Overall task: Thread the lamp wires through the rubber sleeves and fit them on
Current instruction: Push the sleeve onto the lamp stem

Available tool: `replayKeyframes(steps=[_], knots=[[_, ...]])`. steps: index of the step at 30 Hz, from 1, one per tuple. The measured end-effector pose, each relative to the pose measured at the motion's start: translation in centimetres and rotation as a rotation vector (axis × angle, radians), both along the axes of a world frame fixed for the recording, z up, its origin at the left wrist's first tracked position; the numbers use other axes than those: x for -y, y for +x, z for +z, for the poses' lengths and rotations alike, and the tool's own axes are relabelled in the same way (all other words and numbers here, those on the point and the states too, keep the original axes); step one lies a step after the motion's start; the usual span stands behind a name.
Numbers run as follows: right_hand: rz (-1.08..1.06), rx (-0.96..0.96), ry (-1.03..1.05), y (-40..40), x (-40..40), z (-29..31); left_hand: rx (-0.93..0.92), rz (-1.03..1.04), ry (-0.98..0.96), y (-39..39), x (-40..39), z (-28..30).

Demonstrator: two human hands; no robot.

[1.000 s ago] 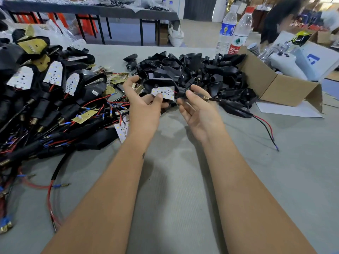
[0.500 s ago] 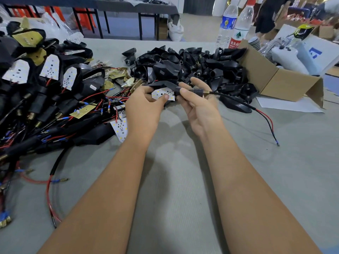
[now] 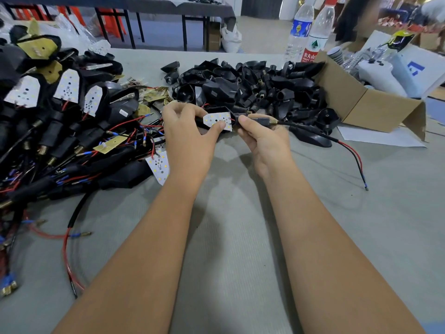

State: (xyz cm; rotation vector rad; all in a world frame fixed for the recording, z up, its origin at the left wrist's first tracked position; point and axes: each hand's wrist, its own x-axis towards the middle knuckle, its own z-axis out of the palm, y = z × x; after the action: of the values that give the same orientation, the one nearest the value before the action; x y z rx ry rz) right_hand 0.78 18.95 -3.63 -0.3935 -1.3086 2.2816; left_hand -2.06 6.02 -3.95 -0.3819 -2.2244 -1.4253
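Observation:
My left hand pinches a white LED lamp board seated in a black housing, thumb on the board's face. My right hand grips the black rubber sleeve right beside the board; a brass threaded tip shows at the sleeve's end. From there a black-sheathed cable runs right and splits into red and black wires lying on the grey table. Where sleeve meets housing is hidden by my fingers.
A heap of loose black rubber parts lies just behind my hands. Wired lamp assemblies are piled at the left. A cardboard box stands at the right, two water bottles behind it.
Both hands drew a little closer together and toward me with the lamp. My right hand's fingers have closed round the sleeve next to the board.

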Motion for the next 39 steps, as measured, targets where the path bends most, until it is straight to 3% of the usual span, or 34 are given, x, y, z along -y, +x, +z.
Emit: replayKeyframes(steps=[6, 18, 32, 36, 39], knots=[[0.03, -0.022, 0.003, 0.0, 0.1, 0.0, 0.013, -0.089, 0.017, 0.0, -0.1, -0.2], [0.084, -0.024, -0.097, 0.7, -0.1, 0.9, 0.14, -0.299, 0.269, -0.2, 0.0, 0.4], [0.258, -0.007, -0.141, 0.8, -0.3, 1.0, 0.182, -0.239, 0.609, -0.6, 0.2, 0.4], [0.093, 0.056, -0.09, 0.4, -0.3, 0.8, 0.147, -0.291, 0.712, -0.8, 0.4, 0.5], [-0.046, 0.062, -0.09, 0.3, -0.3, 0.8, 0.242, -0.291, 0.825, -1.0, 0.4, 0.9]])
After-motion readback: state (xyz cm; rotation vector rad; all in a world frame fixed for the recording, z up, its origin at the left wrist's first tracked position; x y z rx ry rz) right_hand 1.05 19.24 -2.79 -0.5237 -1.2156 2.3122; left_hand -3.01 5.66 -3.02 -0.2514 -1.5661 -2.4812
